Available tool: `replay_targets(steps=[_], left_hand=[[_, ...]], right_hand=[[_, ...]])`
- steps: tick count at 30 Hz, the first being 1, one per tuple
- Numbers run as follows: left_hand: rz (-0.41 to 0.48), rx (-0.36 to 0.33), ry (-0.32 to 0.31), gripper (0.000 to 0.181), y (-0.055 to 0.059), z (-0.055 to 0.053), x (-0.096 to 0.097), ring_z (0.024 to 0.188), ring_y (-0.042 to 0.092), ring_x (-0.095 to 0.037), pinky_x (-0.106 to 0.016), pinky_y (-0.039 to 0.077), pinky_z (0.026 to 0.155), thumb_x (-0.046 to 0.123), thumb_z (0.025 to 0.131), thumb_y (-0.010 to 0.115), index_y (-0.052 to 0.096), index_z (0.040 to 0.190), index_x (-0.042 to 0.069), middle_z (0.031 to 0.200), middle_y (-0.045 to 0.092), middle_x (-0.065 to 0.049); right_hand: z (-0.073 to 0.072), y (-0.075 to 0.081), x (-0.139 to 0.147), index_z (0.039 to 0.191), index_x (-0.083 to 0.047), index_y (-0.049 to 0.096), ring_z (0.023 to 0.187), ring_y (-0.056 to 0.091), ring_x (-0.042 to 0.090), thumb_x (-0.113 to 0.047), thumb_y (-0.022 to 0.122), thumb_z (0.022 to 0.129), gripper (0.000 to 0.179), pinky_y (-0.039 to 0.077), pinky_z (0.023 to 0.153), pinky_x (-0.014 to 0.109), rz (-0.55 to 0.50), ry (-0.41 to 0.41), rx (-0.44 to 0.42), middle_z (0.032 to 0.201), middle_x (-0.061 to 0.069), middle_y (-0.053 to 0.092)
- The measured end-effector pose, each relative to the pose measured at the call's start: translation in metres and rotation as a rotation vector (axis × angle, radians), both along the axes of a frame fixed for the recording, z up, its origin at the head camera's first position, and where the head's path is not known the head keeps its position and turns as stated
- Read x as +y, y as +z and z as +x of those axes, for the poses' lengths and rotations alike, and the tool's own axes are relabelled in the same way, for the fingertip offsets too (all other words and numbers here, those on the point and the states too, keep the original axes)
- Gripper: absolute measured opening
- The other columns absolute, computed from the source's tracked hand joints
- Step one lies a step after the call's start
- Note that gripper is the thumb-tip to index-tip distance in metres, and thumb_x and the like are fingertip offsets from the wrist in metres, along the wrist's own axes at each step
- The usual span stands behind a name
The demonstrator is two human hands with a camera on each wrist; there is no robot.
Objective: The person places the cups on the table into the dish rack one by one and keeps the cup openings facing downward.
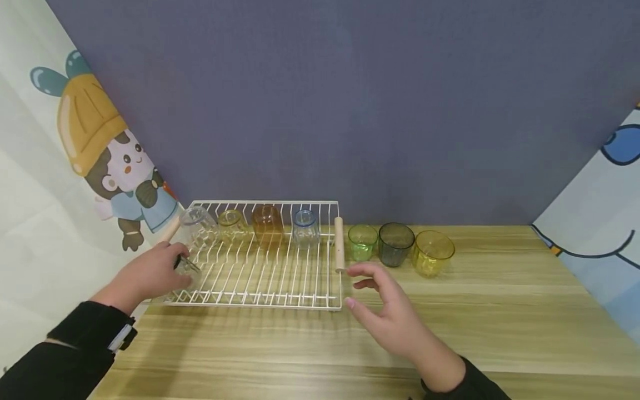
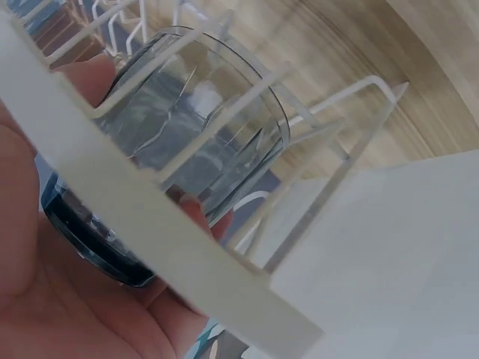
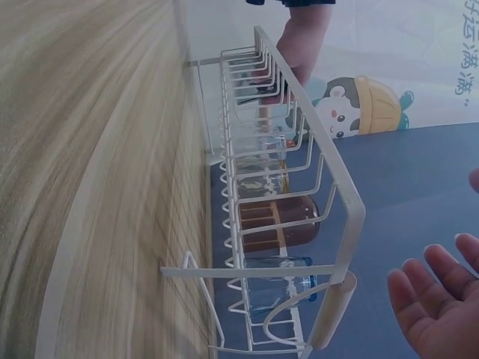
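My left hand [image 1: 152, 272] grips a smoky grey glass [image 2: 153, 116] by its thick dark base at the front left of the white wire rack [image 1: 250, 305]. In the left wrist view the glass sits upside down among the wires, fingers and thumb around its base. Behind it, a row of upturned glasses stands in the rack: a clear glass [image 1: 198, 219], a pale yellow glass [image 1: 232, 225], an amber glass [image 1: 267, 225] and a blue-tinted glass [image 1: 305, 228]. My right hand [image 1: 387, 319] hovers empty by the rack's right wooden handle [image 1: 339, 244], fingers loosely bent.
Right of the rack, a green glass [image 1: 363, 243], a dark grey glass [image 1: 395, 247] and a yellow glass [image 1: 433, 255] stand upright on the wooden table [image 1: 500, 311]. A grey-blue panel [image 1: 350, 111] rises behind, and a printed sheet [image 1: 40, 166] hangs at the left.
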State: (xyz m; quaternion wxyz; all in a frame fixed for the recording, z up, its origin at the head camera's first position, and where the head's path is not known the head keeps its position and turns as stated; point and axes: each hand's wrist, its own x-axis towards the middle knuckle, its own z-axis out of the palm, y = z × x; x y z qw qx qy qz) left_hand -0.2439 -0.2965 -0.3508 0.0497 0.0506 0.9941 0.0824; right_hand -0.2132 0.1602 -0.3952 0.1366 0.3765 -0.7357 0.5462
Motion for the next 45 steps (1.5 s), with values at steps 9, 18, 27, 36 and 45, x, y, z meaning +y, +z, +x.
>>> replay_targets(steps=[9,18,27,36,45], left_hand=[[-0.028,-0.055,-0.004,0.062,-0.002,-0.002,0.000,0.081,0.056,-0.025,-0.047,0.052,0.069,0.035,0.071,0.082,0.059,0.116,-0.001,0.101,0.055,-0.018],[-0.049,-0.047,-0.004,0.063,-0.003,-0.002,0.001,0.082,0.057,-0.026,-0.046,0.052,0.070,0.033,0.072,0.082,0.058,0.119,-0.002,0.104,0.056,-0.019],[-0.073,-0.057,0.007,0.065,-0.002,-0.003,0.002,0.082,0.058,-0.027,-0.047,0.053,0.068,0.034,0.072,0.081,0.057,0.120,-0.002,0.103,0.056,-0.019],[-0.105,-0.012,0.075,0.095,0.006,0.001,0.005,0.091,0.059,-0.045,-0.052,0.053,0.058,0.052,0.068,0.081,0.047,0.134,-0.007,0.119,0.052,-0.034],[-0.085,0.083,0.083,0.085,0.021,0.020,0.026,0.103,0.052,-0.055,-0.062,0.051,0.070,0.050,0.077,0.075,0.047,0.134,-0.006,0.125,0.049,-0.037]], right_hand=[[-0.001,0.000,0.000,0.131,-0.006,0.048,0.116,0.053,0.020,-0.002,0.069,0.087,0.048,0.052,0.094,0.037,0.019,-0.015,0.003,0.129,0.004,0.054],[-0.001,0.000,0.000,0.131,-0.006,0.049,0.115,0.053,0.020,-0.003,0.068,0.088,0.047,0.052,0.093,0.037,0.025,-0.022,0.000,0.129,0.005,0.054],[0.001,0.003,0.000,0.131,-0.006,0.049,0.116,0.052,0.021,-0.003,0.068,0.088,0.047,0.051,0.094,0.038,0.030,-0.028,-0.001,0.129,0.007,0.054],[-0.002,0.003,0.003,0.130,-0.005,0.048,0.116,0.052,0.022,-0.002,0.068,0.088,0.047,0.051,0.094,0.037,0.022,-0.038,-0.008,0.130,0.004,0.053],[-0.012,0.010,0.033,0.128,0.003,0.048,0.115,0.053,0.023,0.012,0.066,0.083,0.049,0.051,0.093,0.030,-0.058,-0.103,0.051,0.127,0.009,0.055]])
